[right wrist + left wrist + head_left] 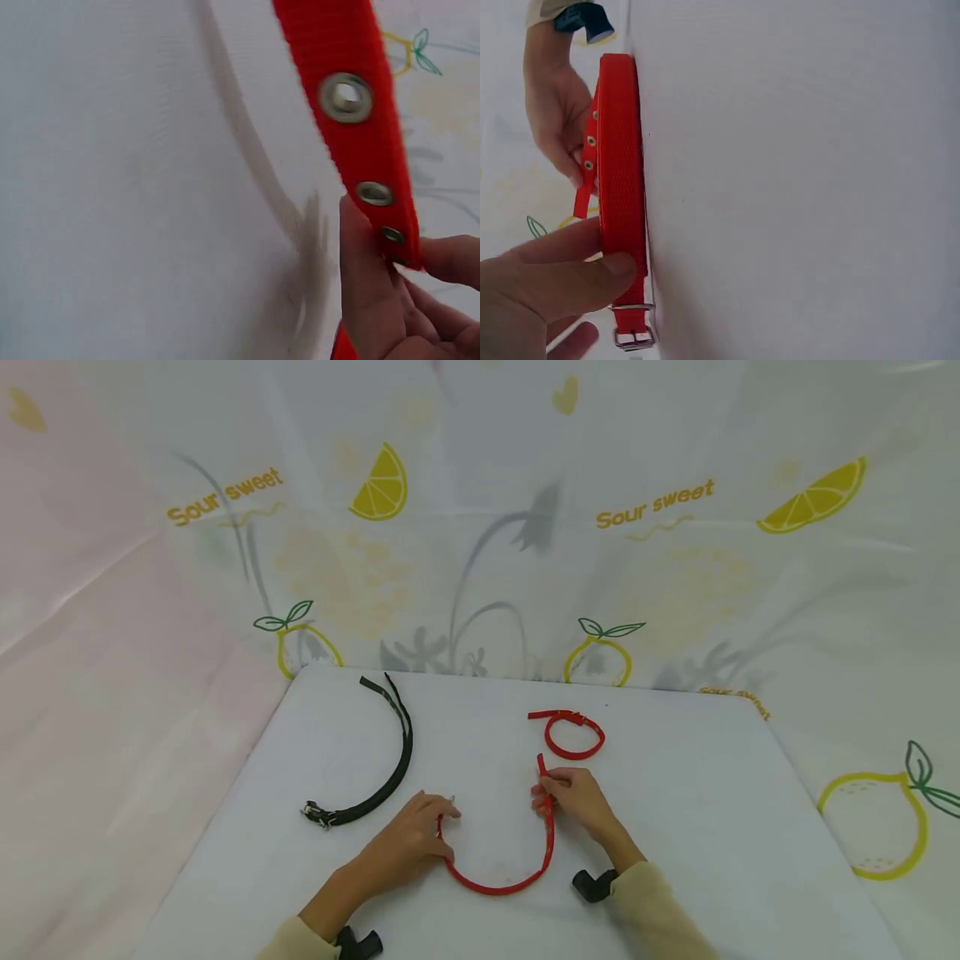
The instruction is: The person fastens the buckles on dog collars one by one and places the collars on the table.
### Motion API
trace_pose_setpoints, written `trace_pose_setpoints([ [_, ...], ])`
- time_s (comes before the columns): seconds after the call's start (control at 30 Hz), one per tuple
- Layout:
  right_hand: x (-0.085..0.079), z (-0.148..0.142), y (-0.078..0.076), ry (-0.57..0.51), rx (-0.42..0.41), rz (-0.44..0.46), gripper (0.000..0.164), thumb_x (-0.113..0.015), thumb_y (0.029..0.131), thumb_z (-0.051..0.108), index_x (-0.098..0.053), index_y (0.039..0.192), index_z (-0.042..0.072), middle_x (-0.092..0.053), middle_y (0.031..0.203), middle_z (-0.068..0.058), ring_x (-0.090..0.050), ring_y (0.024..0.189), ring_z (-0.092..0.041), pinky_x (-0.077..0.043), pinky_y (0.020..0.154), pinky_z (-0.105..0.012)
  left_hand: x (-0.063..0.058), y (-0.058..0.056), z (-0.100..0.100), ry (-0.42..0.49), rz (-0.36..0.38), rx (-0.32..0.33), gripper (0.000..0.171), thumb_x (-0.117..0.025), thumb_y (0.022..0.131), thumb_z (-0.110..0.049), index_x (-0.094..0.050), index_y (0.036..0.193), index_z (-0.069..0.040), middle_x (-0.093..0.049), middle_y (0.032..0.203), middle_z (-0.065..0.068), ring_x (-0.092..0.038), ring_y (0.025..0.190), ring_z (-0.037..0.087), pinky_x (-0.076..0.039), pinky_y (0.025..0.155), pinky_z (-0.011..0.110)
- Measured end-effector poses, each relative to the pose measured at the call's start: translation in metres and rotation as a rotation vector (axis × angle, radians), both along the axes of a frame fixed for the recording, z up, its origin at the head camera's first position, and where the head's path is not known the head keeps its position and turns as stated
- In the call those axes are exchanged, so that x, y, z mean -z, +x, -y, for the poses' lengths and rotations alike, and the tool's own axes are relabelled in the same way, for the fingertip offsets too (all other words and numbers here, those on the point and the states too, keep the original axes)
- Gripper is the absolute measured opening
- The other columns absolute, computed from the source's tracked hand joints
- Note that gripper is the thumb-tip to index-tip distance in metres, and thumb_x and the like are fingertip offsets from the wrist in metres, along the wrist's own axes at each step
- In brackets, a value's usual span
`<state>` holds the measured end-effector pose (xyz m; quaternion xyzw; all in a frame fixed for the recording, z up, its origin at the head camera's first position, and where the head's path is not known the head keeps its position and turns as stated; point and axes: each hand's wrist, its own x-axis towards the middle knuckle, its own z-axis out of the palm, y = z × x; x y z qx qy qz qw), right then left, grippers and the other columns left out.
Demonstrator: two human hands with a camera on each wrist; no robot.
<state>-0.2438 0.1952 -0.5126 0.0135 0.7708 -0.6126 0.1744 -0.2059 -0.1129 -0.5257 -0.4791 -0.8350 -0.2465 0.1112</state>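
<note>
A red webbing collar (pixel 495 890) curves in a U between the two hands, standing on its edge low over the white table. My left hand (pixel 408 839) pinches it near the buckle end, thumb on the outer face in the left wrist view. Just beyond that thumb sit a metal ring and a metal buckle (pixel 634 341). My right hand (pixel 581 802) pinches the other end, where several metal eyelets (pixel 345 97) run along the strap. The strap's tip pokes out past the right fingers in the head view.
Behind the right hand lies a second red collar (pixel 573 755), fastened into a loop. A black collar (pixel 406 760) with a metal buckle curves to the left. The white table (pixel 697 843) ends at the back against a lemon-printed cloth (pixel 480 568).
</note>
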Motion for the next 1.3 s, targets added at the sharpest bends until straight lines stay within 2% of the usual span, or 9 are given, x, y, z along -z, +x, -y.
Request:
trace_pose_setpoints([
  [0.17,0.002,-0.015,0.006,-0.060,-0.024,-0.032,0.036,-0.056,0.086,0.023,-0.054,0.112,-0.002,-0.064,0.093,-0.014,-0.063,0.082,-0.026,-0.050,0.072,-0.032,0.002,-0.006,-0.003,-0.002,0.074,-0.242,0.023,-0.071,0.070,-0.017,-0.069,0.093,-0.015,-0.049,0.118,0.005,-0.043,0.107,0.018,-0.041,0.087,0.031],
  [0.33,0.002,-0.024,0.011,-0.127,-0.014,-0.041,0.040,-0.058,0.084,0.025,-0.053,0.114,-0.001,-0.063,0.096,-0.015,-0.062,0.086,-0.027,-0.049,0.074,-0.033,0.005,-0.014,-0.007,-0.006,0.217,-0.516,0.039,-0.066,0.076,-0.034,-0.060,0.105,-0.010,-0.051,0.101,-0.001,-0.047,0.087,0.008,-0.047,0.069,0.023],
  [0.43,0.001,-0.025,0.014,-0.171,0.000,-0.021,0.042,-0.059,0.084,0.025,-0.051,0.116,-0.001,-0.062,0.099,-0.017,-0.061,0.088,-0.028,-0.048,0.075,-0.034,0.007,-0.019,-0.008,-0.007,0.307,-0.585,0.033,-0.066,0.076,-0.034,-0.061,0.098,-0.011,-0.048,0.092,-0.003,-0.045,0.075,0.004,-0.044,0.062,0.019],
  [0.6,-0.001,-0.026,0.018,-0.244,0.021,0.010,0.043,-0.059,0.084,0.021,-0.049,0.117,-0.005,-0.059,0.104,-0.022,-0.059,0.091,-0.030,-0.046,0.078,-0.037,0.007,-0.025,-0.011,0.021,0.378,-0.550,0.014,-0.065,0.077,-0.022,-0.062,0.089,-0.014,-0.046,0.086,-0.006,-0.045,0.070,0.003,-0.043,0.059,0.016],
  [0.7,0.002,-0.025,0.018,-0.256,0.058,0.032,0.044,-0.060,0.083,0.024,-0.052,0.115,-0.004,-0.060,0.103,-0.019,-0.059,0.092,-0.028,-0.047,0.078,-0.036,0.007,-0.027,-0.013,0.086,0.436,-0.520,0.008,-0.061,0.081,-0.015,-0.060,0.088,-0.013,-0.050,0.080,-0.008,-0.046,0.066,0.005,-0.043,0.055,0.017],
  [0.9,0.001,-0.024,0.020,-0.364,0.156,0.047,0.047,-0.061,0.081,0.026,-0.051,0.116,-0.005,-0.059,0.104,-0.020,-0.059,0.092,-0.031,-0.046,0.077,-0.039,0.010,-0.032,-0.016,0.260,0.660,-0.485,0.011,-0.056,0.086,-0.024,-0.057,0.095,-0.018,-0.061,0.079,-0.010,-0.055,0.068,0.005,-0.048,0.059,0.019],
  [1.1,-0.007,-0.024,0.023,-0.460,0.182,0.059,0.052,-0.063,0.080,0.024,-0.047,0.119,-0.006,-0.056,0.109,-0.023,-0.055,0.097,-0.034,-0.044,0.081,-0.042,0.006,-0.034,-0.017,0.619,1.104,-0.331,0.029,-0.059,0.083,-0.028,-0.057,0.105,-0.010,-0.062,0.100,0.010,-0.061,0.088,0.019,-0.048,0.077,0.027],
  [1.2,-0.009,-0.026,0.022,-0.530,0.228,0.061,0.053,-0.062,0.081,0.022,-0.044,0.122,-0.006,-0.051,0.114,-0.025,-0.054,0.101,-0.033,-0.042,0.084,-0.041,0.001,-0.034,-0.017,0.790,1.216,-0.258,0.035,-0.059,0.083,-0.022,-0.054,0.112,-0.004,-0.055,0.109,0.022,-0.058,0.095,0.027,-0.046,0.081,0.031],
  [1.3,-0.007,-0.030,0.022,-0.631,0.336,0.060,0.054,-0.061,0.081,0.020,-0.042,0.124,-0.006,-0.046,0.120,-0.025,-0.053,0.103,-0.030,-0.042,0.085,-0.038,-0.005,-0.033,-0.018,0.907,1.253,-0.274,0.038,-0.058,0.083,-0.020,-0.052,0.115,0.000,-0.050,0.113,0.028,-0.057,0.097,0.028,-0.044,0.083,0.032],
])
